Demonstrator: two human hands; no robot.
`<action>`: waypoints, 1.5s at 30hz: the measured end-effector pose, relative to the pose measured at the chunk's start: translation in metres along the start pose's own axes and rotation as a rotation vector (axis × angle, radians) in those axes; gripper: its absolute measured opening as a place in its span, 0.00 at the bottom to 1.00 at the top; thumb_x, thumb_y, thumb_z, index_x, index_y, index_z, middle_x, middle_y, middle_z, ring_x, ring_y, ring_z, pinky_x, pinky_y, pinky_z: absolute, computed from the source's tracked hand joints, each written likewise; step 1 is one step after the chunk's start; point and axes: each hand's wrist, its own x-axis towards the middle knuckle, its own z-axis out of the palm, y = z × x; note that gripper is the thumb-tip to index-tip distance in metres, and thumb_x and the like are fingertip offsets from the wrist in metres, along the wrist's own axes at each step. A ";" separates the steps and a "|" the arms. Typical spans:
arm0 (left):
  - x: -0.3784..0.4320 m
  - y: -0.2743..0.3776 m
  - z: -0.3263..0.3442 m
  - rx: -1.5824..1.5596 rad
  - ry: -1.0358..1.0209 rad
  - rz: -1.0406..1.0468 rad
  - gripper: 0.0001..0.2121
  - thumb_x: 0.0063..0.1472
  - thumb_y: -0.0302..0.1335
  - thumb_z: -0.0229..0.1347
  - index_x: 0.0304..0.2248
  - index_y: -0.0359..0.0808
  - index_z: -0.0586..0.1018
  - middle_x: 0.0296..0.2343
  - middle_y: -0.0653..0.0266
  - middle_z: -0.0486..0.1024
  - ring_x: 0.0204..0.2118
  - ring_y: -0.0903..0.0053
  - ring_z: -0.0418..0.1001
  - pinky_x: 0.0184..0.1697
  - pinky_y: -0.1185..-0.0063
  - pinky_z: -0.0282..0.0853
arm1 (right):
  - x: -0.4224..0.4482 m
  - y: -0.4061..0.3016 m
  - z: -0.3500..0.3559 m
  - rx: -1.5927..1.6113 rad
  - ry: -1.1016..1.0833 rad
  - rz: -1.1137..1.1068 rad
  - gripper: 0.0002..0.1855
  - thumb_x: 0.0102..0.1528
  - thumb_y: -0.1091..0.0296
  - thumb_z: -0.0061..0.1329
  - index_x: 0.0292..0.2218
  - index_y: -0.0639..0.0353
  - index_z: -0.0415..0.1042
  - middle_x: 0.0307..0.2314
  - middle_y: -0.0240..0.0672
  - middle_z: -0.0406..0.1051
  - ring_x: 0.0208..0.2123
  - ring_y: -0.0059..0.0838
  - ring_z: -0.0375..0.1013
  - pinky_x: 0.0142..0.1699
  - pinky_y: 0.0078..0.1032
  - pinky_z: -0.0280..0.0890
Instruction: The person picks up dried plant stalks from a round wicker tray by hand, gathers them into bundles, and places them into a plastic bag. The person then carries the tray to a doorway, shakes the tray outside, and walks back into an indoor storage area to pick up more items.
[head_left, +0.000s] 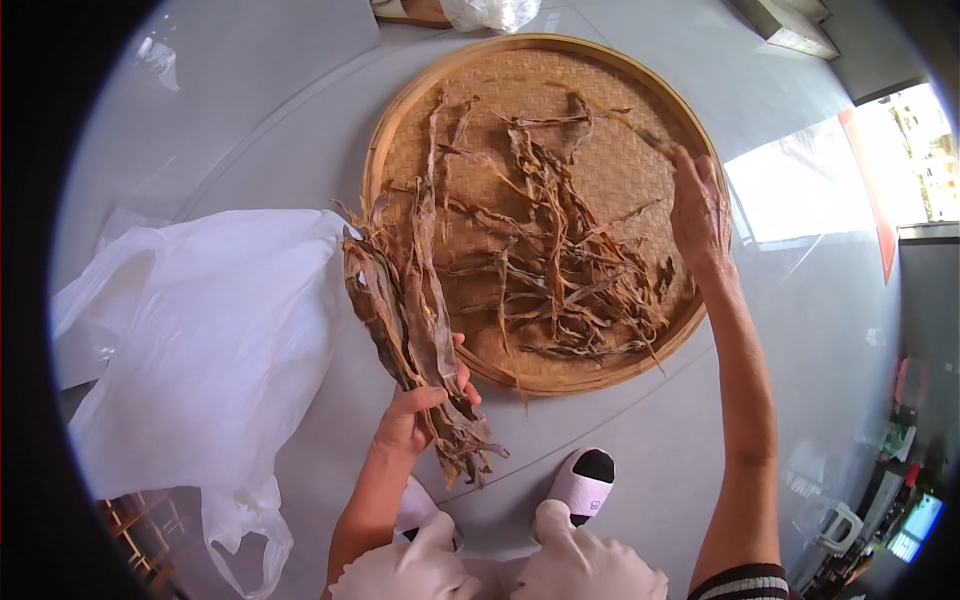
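Observation:
My left hand (424, 397) grips a bundle of long, dried brown plant strips (435, 330) near its lower end, over the left front of a round woven bamboo tray (615, 382). The bundle's far end leans up and to the left. At the tray's right side, my right hand (701, 206) has its fingers closed at the end of a thin dried strip (649, 136), which is partly blurred. Loose, tangled dried strips (559, 240) lie across the tray's middle and lower right, with a few longer ones toward the left.
A white plastic bag (217, 337) lies on the grey tiled floor (660, 442) to the left. Another plastic bag (491, 11) is beyond the tray. My slippered feet (589, 484) are just in front. At the lower right stands a small white stool (838, 527) beside assorted objects.

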 end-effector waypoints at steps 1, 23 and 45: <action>-0.001 0.001 -0.001 -0.001 0.002 0.024 0.31 0.40 0.26 0.54 0.47 0.32 0.61 0.25 0.61 0.67 0.27 0.68 0.71 0.32 0.77 0.69 | -0.003 -0.007 -0.005 0.021 -0.077 -0.003 0.18 0.50 0.79 0.36 0.44 0.56 0.62 0.31 0.41 0.60 0.27 0.44 0.68 0.30 0.36 0.64; 0.009 -0.015 -0.017 -0.457 -0.199 0.008 0.31 0.46 0.28 0.50 0.52 0.31 0.55 0.50 0.50 0.57 0.36 0.70 0.72 0.41 0.71 0.70 | -0.179 -0.146 -0.054 0.580 -0.760 -0.258 0.43 0.38 0.85 0.40 0.56 0.58 0.43 0.34 0.44 0.57 0.31 0.42 0.67 0.29 0.31 0.67; -0.011 -0.022 -0.005 -0.020 -0.218 -0.267 0.31 0.44 0.23 0.53 0.51 0.33 0.58 0.39 0.59 0.68 0.41 0.74 0.69 0.46 0.78 0.65 | -0.147 -0.135 -0.085 0.378 0.460 -0.615 0.22 0.27 0.73 0.57 0.31 0.50 0.76 0.29 0.27 0.57 0.29 0.29 0.60 0.28 0.21 0.58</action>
